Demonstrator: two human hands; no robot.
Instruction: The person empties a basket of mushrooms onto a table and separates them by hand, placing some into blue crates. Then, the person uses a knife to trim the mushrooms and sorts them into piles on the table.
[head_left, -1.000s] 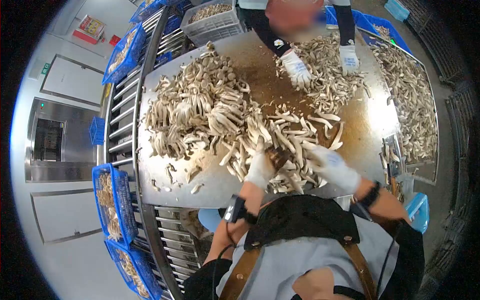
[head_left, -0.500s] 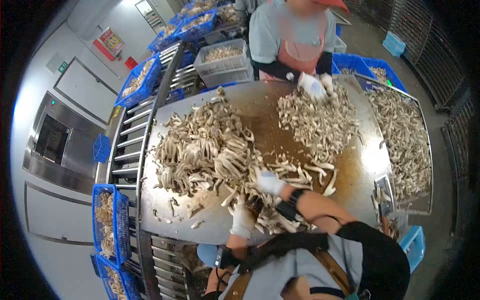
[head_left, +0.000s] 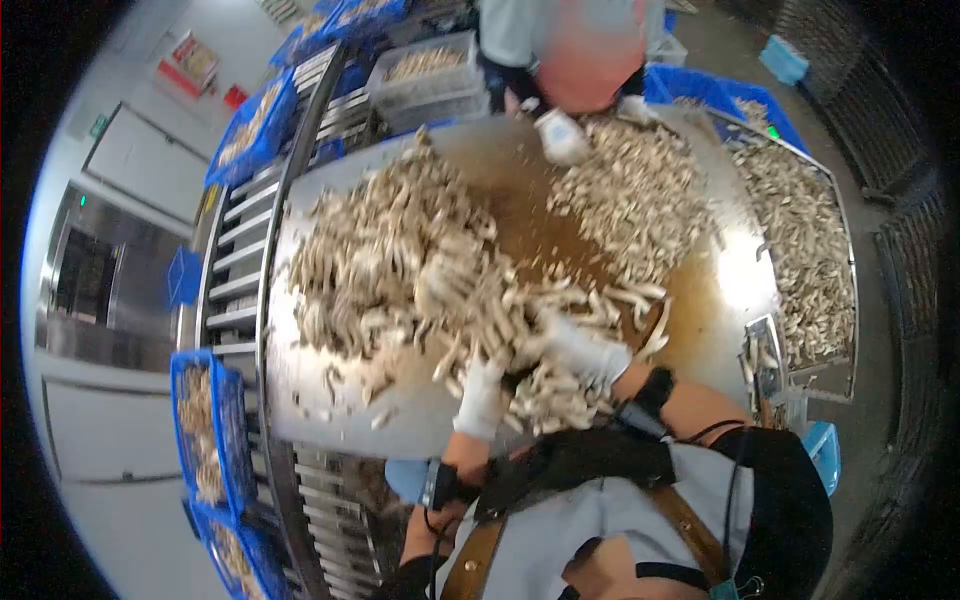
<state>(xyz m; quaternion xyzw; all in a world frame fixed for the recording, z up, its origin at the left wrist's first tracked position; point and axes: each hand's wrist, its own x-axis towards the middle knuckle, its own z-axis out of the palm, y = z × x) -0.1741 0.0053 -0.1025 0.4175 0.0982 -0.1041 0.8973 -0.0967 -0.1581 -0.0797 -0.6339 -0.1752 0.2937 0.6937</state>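
Note:
My left hand [head_left: 481,402], in a white glove, is at the near edge of a large heap of long pale mushrooms [head_left: 400,250] on the metal table [head_left: 300,410]. Its fingers are closed around mushroom stems at the heap's edge. To its right, my right hand [head_left: 582,350], also gloved in white, reaches in among the mushrooms from the other side. Its fingers are smeared by motion and partly hidden. Between my wrists and my body lies a smaller pile of mushrooms [head_left: 555,398]. Several loose long mushrooms [head_left: 632,295] lie beyond my right hand.
Across the table a co-worker's gloved hand [head_left: 563,137] is beside a pile of cut mushrooms [head_left: 640,210]. A mushroom-filled tray [head_left: 800,260] is at the right. Blue baskets [head_left: 240,440] stand along the roller conveyor [head_left: 240,235] at the left.
My right hand has moved slightly right and blurs with motion. My left hand stays at the heap's edge. The co-worker's hands have moved apart. The whole view has shifted a little.

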